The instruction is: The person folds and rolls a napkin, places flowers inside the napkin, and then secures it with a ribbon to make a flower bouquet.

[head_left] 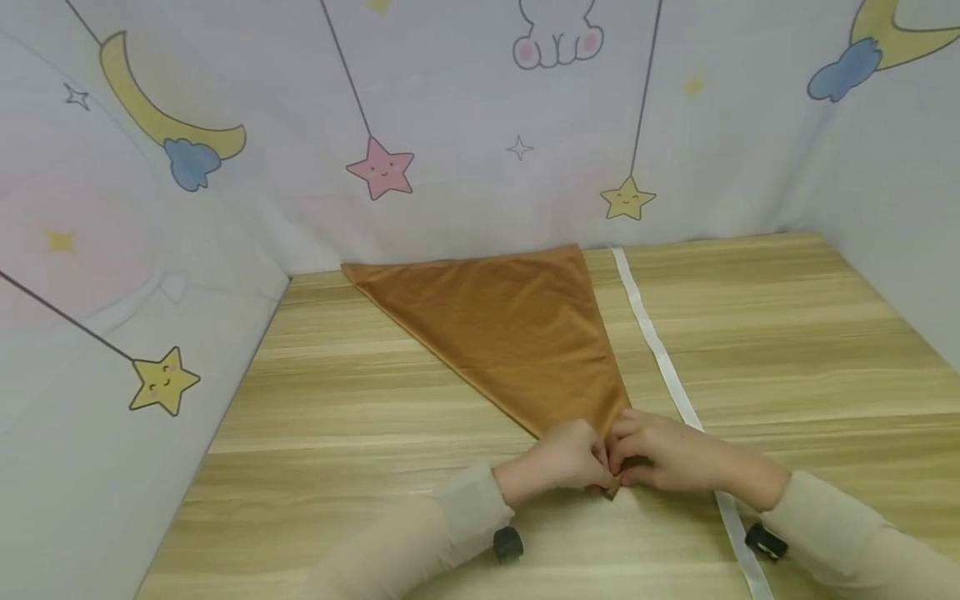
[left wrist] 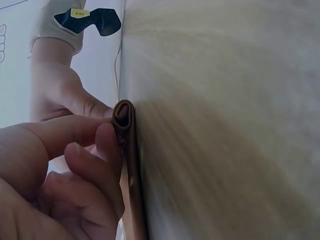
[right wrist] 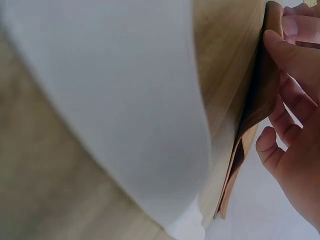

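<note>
A brown cloth, folded into a triangle, lies on the wooden table with its narrow corner toward me. My left hand pinches that near corner from the left side. Opposite it, my right hand pinches the same corner, fingertips close to the left ones. Seen from the left wrist, the cloth's end is curled into a small tight roll with fingers at it. The right wrist view has the right thumb pressing on the cloth's folded edge, whose layers hang slightly apart lower down.
A white strip runs down the table right of the cloth and passes under the right forearm. Fabric walls with printed stars and moons stand behind and to the left. Black devices sit at both wrists.
</note>
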Tool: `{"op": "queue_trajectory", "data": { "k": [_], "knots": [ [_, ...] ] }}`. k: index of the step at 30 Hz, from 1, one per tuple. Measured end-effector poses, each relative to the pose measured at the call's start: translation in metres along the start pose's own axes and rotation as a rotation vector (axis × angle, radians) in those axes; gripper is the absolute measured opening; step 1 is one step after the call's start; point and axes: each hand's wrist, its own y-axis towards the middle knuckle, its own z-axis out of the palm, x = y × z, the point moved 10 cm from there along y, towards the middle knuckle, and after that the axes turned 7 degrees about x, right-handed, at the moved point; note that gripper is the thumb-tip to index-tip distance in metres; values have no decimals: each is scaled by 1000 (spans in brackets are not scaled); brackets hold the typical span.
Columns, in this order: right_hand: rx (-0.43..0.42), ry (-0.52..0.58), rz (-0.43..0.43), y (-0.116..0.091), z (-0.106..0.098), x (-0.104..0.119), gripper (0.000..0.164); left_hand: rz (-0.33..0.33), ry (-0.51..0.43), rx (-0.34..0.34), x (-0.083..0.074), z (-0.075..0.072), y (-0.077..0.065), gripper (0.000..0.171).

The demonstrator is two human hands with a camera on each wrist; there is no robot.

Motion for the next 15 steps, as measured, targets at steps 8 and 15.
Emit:
{"op": "queue_trajectory", "data": {
  "k": [8,15],
  "knots": [
    [-35,-53,-41,4,-1,1,13,-2,221,-98,-8,-4,-3,29],
    [-47,-42,4,7,-5,-1,17,3,183,-102,-5,-6,-1,29]
  ]
}}
